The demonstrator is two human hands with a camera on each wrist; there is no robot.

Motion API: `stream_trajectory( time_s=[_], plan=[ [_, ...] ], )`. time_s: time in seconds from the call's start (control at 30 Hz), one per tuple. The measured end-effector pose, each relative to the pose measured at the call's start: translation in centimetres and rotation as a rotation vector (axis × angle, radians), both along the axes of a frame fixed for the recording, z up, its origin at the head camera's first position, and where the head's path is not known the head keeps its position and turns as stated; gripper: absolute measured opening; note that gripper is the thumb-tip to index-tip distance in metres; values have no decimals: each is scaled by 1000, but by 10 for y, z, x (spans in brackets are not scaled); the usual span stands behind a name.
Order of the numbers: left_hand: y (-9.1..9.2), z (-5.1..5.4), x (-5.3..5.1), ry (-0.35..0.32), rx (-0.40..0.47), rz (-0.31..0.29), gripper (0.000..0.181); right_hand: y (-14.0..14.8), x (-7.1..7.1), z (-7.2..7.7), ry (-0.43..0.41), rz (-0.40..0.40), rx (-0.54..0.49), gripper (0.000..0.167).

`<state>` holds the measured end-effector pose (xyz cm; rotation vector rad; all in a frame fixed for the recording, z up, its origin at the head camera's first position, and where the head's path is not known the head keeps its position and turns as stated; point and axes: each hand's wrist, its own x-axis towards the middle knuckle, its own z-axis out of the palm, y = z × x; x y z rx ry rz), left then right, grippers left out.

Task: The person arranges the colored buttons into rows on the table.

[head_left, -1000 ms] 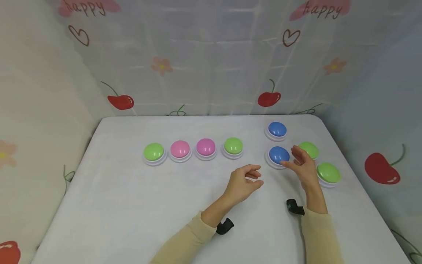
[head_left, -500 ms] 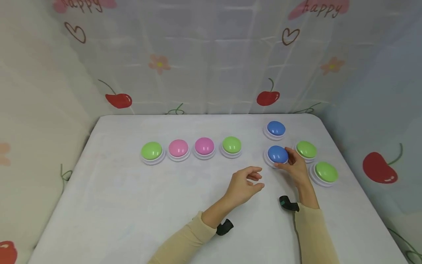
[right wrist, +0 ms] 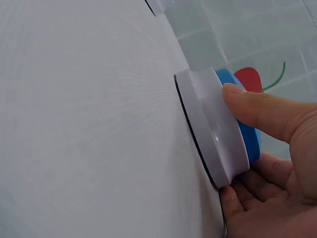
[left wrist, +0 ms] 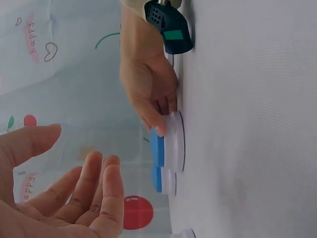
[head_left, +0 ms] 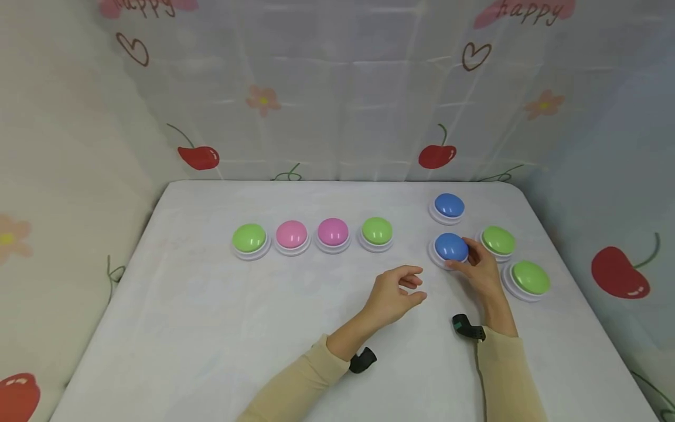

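Observation:
A blue-topped button (head_left: 451, 247) with a white base stands on the table at the right, and my right hand (head_left: 482, 272) grips its near right side. In the right wrist view the thumb lies against the side of the blue top (right wrist: 253, 144), with the fingers round the white base (right wrist: 213, 129). My left hand (head_left: 392, 296) hovers over the table to the left, holding nothing, fingers loosely bent and thumb apart. The left wrist view shows that left hand (left wrist: 74, 188) away from the button (left wrist: 173, 144).
Another blue button (head_left: 449, 206) stands behind the gripped one. Two green buttons (head_left: 498, 240) (head_left: 531, 278) are at the right. Farther left, a row holds a green (head_left: 249, 238), two pink (head_left: 292, 234) (head_left: 333, 232) and a green button (head_left: 377, 231). A patterned curtain (head_left: 337, 117) hangs behind the table.
My right hand has moved left and its fingers have closed on the near blue button, which stays in its place. The left hand has hardly moved. The head view has shifted slightly.

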<state>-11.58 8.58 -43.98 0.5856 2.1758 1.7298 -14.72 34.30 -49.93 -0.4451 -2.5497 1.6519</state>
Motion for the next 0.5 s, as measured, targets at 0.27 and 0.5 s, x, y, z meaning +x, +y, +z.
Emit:
stream_trajectory(
  time_s=[0.27, 0.5],
  plan=[
    [-3, -2, -7, 37, -35, 21, 42, 0, 3, 9, -43, 1, -2, 84],
    [-16, 2, -20, 74, -22, 129, 43, -24, 12, 40, 11, 65, 27, 80]
  ],
)
